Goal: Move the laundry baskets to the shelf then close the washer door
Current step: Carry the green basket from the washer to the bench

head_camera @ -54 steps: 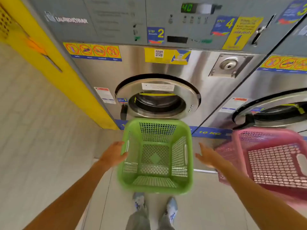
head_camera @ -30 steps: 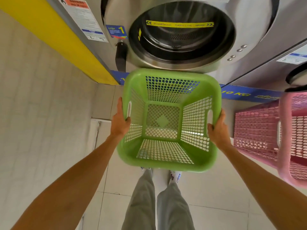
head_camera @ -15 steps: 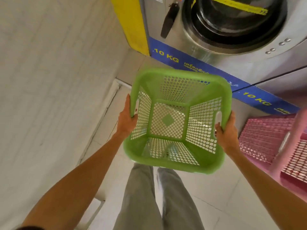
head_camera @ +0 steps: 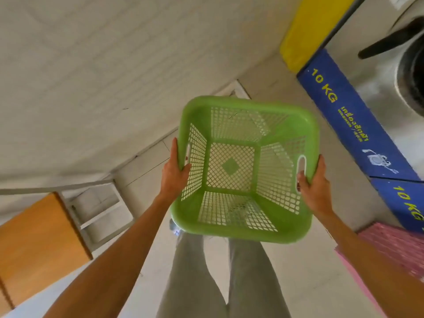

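Note:
An empty green laundry basket (head_camera: 245,223) with mesh walls hangs in the air in front of me, above my legs. My left hand (head_camera: 173,173) grips its left rim at the handle slot. My right hand (head_camera: 315,184) grips the right rim at the other slot. A pink laundry basket (head_camera: 394,246) shows partly at the lower right on the floor. The washer (head_camera: 380,72) stands at the upper right, its round opening cut off by the frame edge, so its door cannot be judged.
A white tiled wall (head_camera: 91,76) fills the upper left. A wooden shelf board on a grey metal frame (head_camera: 39,244) sits at the lower left. A yellow panel (head_camera: 305,31) and a blue "10 KG" strip (head_camera: 348,120) border the washer.
I have turned left with the green basket held in both hands; the washer has slid toward the right edge and the wooden shelf has come into view at the lower left.

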Tool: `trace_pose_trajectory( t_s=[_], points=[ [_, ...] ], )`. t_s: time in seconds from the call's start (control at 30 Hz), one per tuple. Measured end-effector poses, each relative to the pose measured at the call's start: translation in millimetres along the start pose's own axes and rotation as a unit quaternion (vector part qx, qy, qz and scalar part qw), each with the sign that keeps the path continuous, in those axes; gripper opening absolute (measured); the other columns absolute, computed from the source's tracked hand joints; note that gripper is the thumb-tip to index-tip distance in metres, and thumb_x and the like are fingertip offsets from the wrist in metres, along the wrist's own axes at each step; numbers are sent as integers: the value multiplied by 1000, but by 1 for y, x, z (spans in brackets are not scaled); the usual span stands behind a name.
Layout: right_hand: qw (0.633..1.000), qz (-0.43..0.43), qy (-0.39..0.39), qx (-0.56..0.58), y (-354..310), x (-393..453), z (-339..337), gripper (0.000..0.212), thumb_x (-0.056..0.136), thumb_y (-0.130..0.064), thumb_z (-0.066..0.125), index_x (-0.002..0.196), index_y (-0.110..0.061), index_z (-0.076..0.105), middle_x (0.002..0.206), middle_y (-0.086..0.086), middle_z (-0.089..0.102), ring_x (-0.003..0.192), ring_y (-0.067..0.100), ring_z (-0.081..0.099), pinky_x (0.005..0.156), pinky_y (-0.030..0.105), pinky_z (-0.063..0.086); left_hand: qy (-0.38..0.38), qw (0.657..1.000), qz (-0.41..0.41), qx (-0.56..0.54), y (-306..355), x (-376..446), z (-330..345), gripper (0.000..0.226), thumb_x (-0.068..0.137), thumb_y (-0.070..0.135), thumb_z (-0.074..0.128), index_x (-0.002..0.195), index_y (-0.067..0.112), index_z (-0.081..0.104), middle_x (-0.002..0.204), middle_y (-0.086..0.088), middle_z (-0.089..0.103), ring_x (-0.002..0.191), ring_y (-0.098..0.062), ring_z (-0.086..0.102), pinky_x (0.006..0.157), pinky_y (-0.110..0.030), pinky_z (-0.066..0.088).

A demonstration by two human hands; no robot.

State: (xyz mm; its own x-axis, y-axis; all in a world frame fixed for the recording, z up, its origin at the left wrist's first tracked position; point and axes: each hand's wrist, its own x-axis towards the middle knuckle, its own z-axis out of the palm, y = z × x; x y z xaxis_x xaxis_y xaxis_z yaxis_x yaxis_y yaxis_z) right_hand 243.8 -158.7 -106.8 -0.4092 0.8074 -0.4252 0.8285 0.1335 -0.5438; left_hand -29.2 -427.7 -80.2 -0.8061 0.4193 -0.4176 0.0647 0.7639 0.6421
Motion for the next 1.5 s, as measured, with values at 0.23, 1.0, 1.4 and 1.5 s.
trace_pose_trajectory(
  t_s=[0.23, 1.0, 1.4, 1.5],
  points=[
    [991, -121, -54, -26, -100, -24, 93, 69, 97, -25, 54, 154, -20, 15, 124, 20, 65, 94, 39, 69, 75, 45, 58, 82, 991, -76, -68, -121, -29, -82, 90, 93, 11, 61, 157, 38, 4, 124, -10, 64, 74, -17, 69, 55, -34, 60],
    [937, -281, -164, -125, -183, -93, 406, 66, 99, -22, 52, 154, -24, 15, 132, 11, 60, 89, 30, 71, 66, 41, 62, 156, 953, -209, -154, -453, -74, -142, 94, 93, 6, 62, 159, 22, -3, 130, -9, 57, 72, 4, 54, 48, -14, 46],
    [931, -284, -175, -147, -185, -73, 474, 69, 99, -22, 53, 154, -20, 12, 136, 17, 57, 98, 39, 68, 77, 44, 59, 174, 951, -184, -179, -513, -41, -132, 97, 94, 2, 58, 158, 26, -10, 144, -19, 50, 78, -11, 65, 43, -15, 50],
    [926, -293, -178, -157, -191, -67, 476, 70, 99, -21, 54, 154, -16, 12, 136, 18, 56, 97, 40, 68, 76, 40, 58, 164, 951, -180, -189, -515, -38, -134, 99, 93, 2, 58, 157, 29, -12, 144, -18, 50, 80, -7, 64, 46, -15, 52]
  ],
)
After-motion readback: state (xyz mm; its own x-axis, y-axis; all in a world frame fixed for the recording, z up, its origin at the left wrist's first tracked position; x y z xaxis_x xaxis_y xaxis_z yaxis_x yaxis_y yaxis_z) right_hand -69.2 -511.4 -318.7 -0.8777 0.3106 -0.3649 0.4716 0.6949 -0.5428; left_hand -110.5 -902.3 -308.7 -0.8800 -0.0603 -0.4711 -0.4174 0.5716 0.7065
